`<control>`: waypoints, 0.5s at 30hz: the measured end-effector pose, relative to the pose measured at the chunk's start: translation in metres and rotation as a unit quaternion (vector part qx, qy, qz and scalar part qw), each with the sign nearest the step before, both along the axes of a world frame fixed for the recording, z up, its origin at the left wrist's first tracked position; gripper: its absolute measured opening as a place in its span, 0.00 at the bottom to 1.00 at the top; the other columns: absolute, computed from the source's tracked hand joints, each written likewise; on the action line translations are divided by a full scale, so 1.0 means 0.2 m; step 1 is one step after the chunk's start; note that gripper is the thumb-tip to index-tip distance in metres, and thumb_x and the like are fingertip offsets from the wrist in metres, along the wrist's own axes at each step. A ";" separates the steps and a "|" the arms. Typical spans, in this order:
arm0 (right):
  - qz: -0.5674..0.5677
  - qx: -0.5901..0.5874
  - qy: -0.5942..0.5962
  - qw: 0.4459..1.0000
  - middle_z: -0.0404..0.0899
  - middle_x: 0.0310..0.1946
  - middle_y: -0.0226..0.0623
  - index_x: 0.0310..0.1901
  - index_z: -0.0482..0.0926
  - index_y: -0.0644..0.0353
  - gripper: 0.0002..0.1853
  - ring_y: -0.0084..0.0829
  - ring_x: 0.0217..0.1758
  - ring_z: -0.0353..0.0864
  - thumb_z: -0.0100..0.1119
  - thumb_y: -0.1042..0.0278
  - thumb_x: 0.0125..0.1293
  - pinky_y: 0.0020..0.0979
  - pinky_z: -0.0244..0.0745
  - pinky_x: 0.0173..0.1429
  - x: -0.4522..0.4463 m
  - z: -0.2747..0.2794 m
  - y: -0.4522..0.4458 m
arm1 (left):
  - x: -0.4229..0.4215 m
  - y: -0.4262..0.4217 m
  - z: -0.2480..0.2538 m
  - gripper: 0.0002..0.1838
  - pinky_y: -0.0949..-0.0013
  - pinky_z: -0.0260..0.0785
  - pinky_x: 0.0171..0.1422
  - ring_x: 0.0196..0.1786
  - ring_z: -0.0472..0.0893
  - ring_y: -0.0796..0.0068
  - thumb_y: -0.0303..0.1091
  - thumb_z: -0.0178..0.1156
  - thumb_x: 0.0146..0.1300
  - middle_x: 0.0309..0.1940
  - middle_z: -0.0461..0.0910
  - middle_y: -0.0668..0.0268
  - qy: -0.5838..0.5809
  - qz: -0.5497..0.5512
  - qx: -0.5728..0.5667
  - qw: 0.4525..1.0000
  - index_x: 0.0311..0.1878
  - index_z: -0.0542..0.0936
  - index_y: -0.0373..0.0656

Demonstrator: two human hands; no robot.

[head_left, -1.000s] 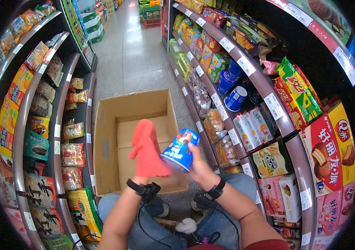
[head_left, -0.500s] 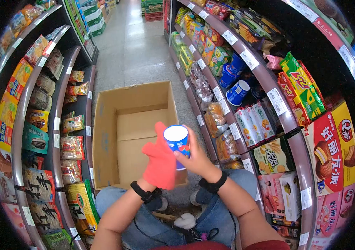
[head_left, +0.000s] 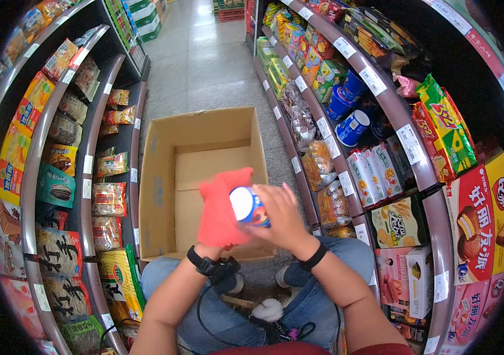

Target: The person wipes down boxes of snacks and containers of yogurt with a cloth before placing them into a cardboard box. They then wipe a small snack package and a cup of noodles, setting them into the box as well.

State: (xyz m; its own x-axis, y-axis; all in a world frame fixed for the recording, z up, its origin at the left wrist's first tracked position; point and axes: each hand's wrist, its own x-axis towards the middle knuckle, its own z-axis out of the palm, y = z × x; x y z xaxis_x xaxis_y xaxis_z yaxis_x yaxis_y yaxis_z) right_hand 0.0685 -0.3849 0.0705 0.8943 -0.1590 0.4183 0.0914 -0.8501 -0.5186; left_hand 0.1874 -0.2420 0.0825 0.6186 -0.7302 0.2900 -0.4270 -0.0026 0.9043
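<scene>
Blue printed cup (head_left: pixel 255 214), white-ended, tilts — right hand (head_left: pixel 283 219) curled round it, red-covered left hand (head_left: pixel 222 212), its grip unclear.

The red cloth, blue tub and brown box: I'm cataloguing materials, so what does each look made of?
Red cloth: matte fabric, judging by its soft, draped look; fibre unclear.
Blue tub: coated paperboard or plastic, I can't tell which; smooth, rigid-looking, printed side.
Brown box: likely cardboard, with dull tan walls and a seam across its base.
</scene>
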 end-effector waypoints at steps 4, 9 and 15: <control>-0.034 0.091 -0.053 0.994 0.71 0.64 0.48 0.71 0.61 0.62 0.53 0.49 0.69 0.70 0.83 0.56 0.45 0.50 0.61 0.75 -0.01 0.00 -0.03 | -0.02 -0.06 0.10 0.52 0.65 0.60 0.74 0.67 0.72 0.68 0.28 0.72 0.26 0.67 0.71 0.59 0.108 -0.057 -0.100 0.988 0.67 0.69 0.37; -0.037 0.170 -0.101 0.980 0.69 0.66 0.50 0.71 0.61 0.62 0.55 0.52 0.70 0.67 0.85 0.57 0.42 0.47 0.63 0.74 -0.01 -0.01 -0.03 | -0.02 0.03 0.16 0.58 0.62 0.55 0.67 0.63 0.74 0.67 0.33 0.76 0.31 0.65 0.74 0.61 -0.209 0.006 0.079 0.975 0.73 0.64 0.38; -0.024 0.089 -0.101 0.991 0.67 0.68 0.51 0.71 0.58 0.63 0.56 0.49 0.72 0.68 0.84 0.63 0.42 0.45 0.64 0.74 -0.01 -0.01 -0.05 | -0.09 -0.02 0.30 0.46 0.57 0.54 0.54 0.45 0.74 0.55 0.34 0.71 0.31 0.43 0.76 0.58 -0.216 0.026 0.081 0.973 0.62 0.67 0.38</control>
State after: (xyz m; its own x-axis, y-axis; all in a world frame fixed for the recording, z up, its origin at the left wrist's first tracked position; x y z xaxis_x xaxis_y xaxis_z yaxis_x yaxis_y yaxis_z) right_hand 0.0662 -0.3941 0.0675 0.7851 -0.2871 0.5489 0.1689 -0.7532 -0.6357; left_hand 0.1702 -0.2457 0.1433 0.5025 -0.7585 0.4149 -0.7622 -0.1620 0.6268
